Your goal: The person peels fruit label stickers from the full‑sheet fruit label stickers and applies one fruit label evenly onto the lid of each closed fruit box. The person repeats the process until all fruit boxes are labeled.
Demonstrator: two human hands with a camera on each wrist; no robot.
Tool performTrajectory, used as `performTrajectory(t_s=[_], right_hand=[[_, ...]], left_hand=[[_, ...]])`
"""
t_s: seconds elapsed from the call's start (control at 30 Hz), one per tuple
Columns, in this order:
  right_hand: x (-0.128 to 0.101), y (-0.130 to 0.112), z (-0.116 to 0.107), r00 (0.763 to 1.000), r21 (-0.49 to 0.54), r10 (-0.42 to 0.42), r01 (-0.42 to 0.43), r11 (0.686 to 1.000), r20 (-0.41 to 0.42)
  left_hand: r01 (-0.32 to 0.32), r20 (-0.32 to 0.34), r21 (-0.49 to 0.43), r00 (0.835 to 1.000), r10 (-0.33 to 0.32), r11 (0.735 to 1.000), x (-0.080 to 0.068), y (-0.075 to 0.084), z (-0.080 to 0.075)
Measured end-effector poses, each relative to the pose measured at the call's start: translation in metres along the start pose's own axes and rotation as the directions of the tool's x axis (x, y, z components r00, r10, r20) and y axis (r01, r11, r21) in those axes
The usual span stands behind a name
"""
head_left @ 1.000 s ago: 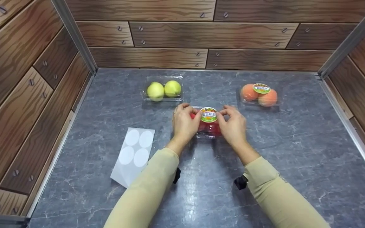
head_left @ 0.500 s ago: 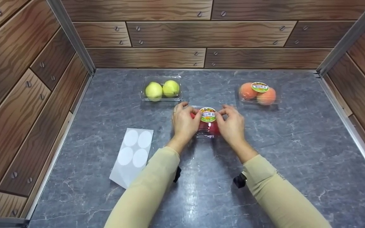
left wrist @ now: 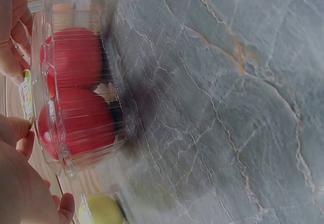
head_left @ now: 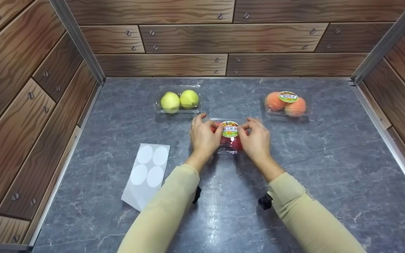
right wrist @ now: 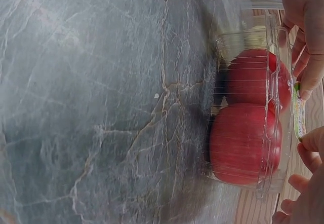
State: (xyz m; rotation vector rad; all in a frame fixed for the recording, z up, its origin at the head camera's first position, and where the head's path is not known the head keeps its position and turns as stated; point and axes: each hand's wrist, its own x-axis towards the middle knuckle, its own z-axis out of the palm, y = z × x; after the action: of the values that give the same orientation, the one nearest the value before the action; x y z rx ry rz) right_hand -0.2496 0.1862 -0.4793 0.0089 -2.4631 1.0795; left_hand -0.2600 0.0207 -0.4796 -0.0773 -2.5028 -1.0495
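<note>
Thumb and forefinger of my left hand [head_left: 204,136] pinch one side of an oval, colourful fruit label sticker [head_left: 230,129]. The opposite side is pinched by my right hand [head_left: 257,138]. Both hold the label close over the lid of a clear plastic fruit box [head_left: 227,151]. Inside the box lie two red apples [left wrist: 78,57], seen through its ribbed wall in both wrist views. From the side, the label shows edge-on in the right wrist view, stretched between the fingertips [right wrist: 305,93]. The other fingers spread around the box's upper sides in the head view.
At the back left stands a clear box with two yellow-green pears [head_left: 170,102]. A box with two orange-pink fruits [head_left: 295,107] at the back right bears a similar oval label [head_left: 288,96]. A sheet of white ovals [head_left: 137,191] lies left of my left forearm. Wood-patterned walls [head_left: 183,64] enclose the table.
The head view has shifted slightly. Both hands keep their pinch on the label over the box, with the label a touch nearer to me.
</note>
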Motion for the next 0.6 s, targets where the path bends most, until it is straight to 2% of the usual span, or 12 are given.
performTrajectory(t_s=[0.6], right_hand=[[-0.0017,0.0052,0.0039,0.999,-0.013,-0.038,0.038,0.999,-0.019]], left_hand=[[0.021,0.021,0.026,1.0,-0.022,0.999,0.0,-0.0008,0.004]])
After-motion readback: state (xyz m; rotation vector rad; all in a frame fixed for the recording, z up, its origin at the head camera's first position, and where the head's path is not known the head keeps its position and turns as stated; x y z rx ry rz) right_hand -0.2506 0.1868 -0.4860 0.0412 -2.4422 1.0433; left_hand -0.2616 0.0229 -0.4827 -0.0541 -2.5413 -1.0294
